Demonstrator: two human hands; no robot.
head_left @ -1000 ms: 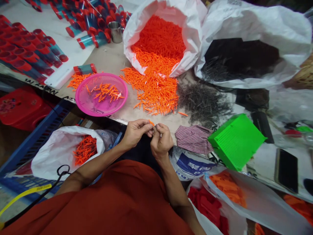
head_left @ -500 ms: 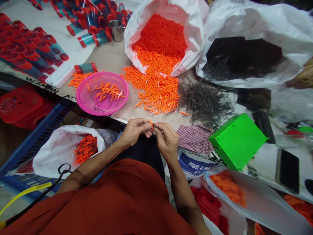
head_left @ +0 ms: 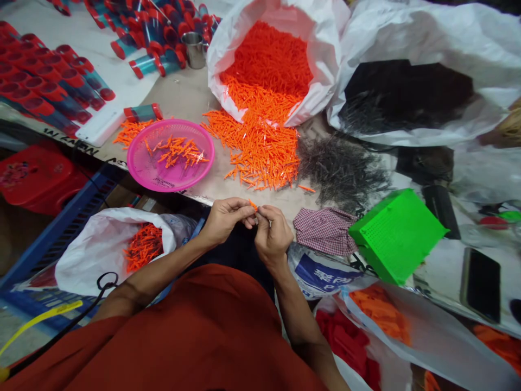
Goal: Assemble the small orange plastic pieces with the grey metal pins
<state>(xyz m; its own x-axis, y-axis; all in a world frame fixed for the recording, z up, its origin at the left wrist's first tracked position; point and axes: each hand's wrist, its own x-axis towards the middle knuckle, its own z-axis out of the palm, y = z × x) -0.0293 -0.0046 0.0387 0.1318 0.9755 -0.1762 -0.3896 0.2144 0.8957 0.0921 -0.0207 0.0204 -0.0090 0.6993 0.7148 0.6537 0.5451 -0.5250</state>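
Observation:
Just in front of my body, over the near edge of the table, my left hand (head_left: 223, 221) is closed in a pinch on a small pointed orange plastic piece (head_left: 253, 205). My right hand (head_left: 273, 234) is pinched closed against the lower end of that same piece; whether a thin dark part is also between its fingers is hidden. Beyond my hands lies a heap of like orange pieces (head_left: 266, 157), spilling from a white sack (head_left: 217, 60). To its right is a pile of thin dark, see-through pieces (head_left: 344, 168). A pink plastic basket (head_left: 171, 183) at the left holds several orange pieces with thin stems.
Another white sack (head_left: 431, 32) with dark pieces stands back right. A green basket (head_left: 399, 233), a checked cloth (head_left: 323, 231) and a phone (head_left: 481, 285) lie to the right. Red-capped tubes (head_left: 44, 81) fill the back left. Below left, an open white bag (head_left: 93, 244) holds orange pieces.
My right hand has shifted slightly down and left, its fingers curling more. The orange piece now leans more to the left between my fingertips. My left hand has hardly moved.

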